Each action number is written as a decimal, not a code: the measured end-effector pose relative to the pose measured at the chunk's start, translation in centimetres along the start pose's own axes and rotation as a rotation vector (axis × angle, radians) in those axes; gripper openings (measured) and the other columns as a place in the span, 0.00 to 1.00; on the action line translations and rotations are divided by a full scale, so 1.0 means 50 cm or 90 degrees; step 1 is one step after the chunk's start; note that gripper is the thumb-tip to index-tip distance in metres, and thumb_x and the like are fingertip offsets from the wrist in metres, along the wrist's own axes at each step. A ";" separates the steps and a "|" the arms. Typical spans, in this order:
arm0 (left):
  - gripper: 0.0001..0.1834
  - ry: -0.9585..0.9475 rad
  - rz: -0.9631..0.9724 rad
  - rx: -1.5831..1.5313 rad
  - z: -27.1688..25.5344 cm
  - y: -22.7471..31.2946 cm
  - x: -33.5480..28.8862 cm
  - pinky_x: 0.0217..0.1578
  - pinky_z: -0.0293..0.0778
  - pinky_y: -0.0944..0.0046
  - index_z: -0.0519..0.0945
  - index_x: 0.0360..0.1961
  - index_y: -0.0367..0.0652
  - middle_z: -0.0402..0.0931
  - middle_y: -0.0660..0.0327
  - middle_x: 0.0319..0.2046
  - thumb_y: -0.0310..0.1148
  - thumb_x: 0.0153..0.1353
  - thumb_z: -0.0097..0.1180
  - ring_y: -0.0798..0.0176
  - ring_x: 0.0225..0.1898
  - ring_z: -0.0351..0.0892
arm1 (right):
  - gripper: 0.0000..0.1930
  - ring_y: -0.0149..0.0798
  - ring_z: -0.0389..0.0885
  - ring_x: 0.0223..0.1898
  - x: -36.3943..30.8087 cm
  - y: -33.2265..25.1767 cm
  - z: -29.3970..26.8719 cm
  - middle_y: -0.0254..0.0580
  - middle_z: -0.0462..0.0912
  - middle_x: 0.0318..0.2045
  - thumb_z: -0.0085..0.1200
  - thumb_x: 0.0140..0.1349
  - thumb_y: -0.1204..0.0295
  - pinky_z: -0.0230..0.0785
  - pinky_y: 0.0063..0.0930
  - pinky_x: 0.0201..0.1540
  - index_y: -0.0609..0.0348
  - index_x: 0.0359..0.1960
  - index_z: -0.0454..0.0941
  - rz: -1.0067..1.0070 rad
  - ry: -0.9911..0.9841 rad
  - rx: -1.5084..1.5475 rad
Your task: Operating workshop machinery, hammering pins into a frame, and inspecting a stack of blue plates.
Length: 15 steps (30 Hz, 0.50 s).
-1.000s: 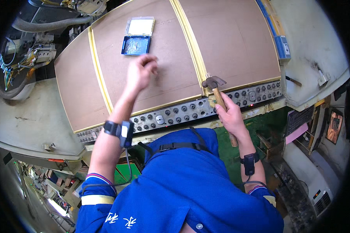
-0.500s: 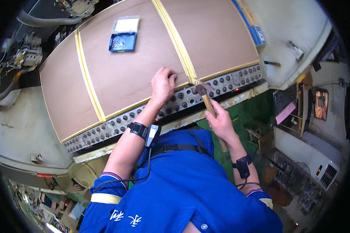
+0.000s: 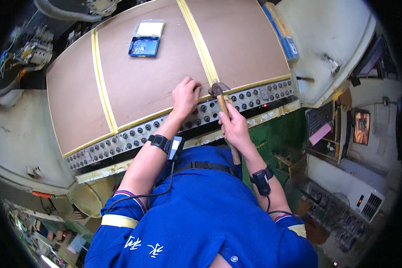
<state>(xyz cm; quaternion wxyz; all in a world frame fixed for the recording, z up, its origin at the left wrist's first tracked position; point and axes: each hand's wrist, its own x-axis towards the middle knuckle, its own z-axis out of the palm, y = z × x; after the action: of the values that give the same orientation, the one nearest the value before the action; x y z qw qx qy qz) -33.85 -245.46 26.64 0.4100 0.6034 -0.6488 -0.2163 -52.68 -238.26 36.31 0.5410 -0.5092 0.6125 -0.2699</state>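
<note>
My right hand [image 3: 236, 126] is closed around the wooden handle of a hammer [image 3: 222, 103]. Its dark head is over the front edge of the brown board [image 3: 138, 85], close to the lower end of a yellow tape strip [image 3: 200, 44]. Just left of the hammer head, my left hand [image 3: 186, 96] rests at the same edge with fingers curled in. Whatever its fingertips may hold is too small or hidden to make out. Farther back on the board lies an opened blue box [image 3: 144, 46] with a clear lid and small shiny pieces inside.
A metal rail [image 3: 138, 136] with rows of dark round studs runs along the board's front. A blue and orange carton [image 3: 285, 38] sits at the board's right edge. Hoses and wiring [image 3: 31, 56] are at the far left. A keyboard [image 3: 318, 117] stands off to the right.
My right hand has brought the hammer leftward, so its head is nearer my left hand. The left hand stays curled at the board's edge. The whole view has shifted slightly.
</note>
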 end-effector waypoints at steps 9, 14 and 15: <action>0.03 0.007 -0.057 0.004 -0.001 0.000 -0.003 0.37 0.78 0.50 0.84 0.33 0.44 0.78 0.55 0.32 0.27 0.56 0.64 0.45 0.36 0.81 | 0.22 0.64 0.84 0.49 0.050 0.017 0.038 0.74 0.81 0.47 0.45 0.73 0.72 0.75 0.47 0.52 0.74 0.65 0.69 -0.163 0.010 -0.200; 0.04 -0.001 -0.056 0.013 0.001 -0.002 -0.005 0.38 0.77 0.49 0.85 0.33 0.45 0.77 0.55 0.32 0.28 0.56 0.64 0.45 0.37 0.81 | 0.23 0.66 0.82 0.52 0.059 0.029 0.043 0.75 0.80 0.50 0.44 0.73 0.73 0.74 0.47 0.55 0.75 0.65 0.68 -0.226 0.018 -0.269; 0.04 0.001 -0.056 0.015 0.000 -0.004 -0.006 0.38 0.77 0.49 0.85 0.34 0.45 0.77 0.55 0.32 0.28 0.56 0.63 0.45 0.37 0.81 | 0.23 0.66 0.82 0.52 0.055 0.007 0.043 0.75 0.80 0.50 0.44 0.73 0.73 0.74 0.47 0.55 0.75 0.65 0.68 -0.227 0.013 -0.269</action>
<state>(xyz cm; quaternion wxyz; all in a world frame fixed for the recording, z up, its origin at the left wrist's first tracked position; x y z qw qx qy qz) -33.76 -245.21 26.41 0.3936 0.6362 -0.6239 -0.2261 -50.47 -240.21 34.36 0.3601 -0.7079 0.5613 -0.2324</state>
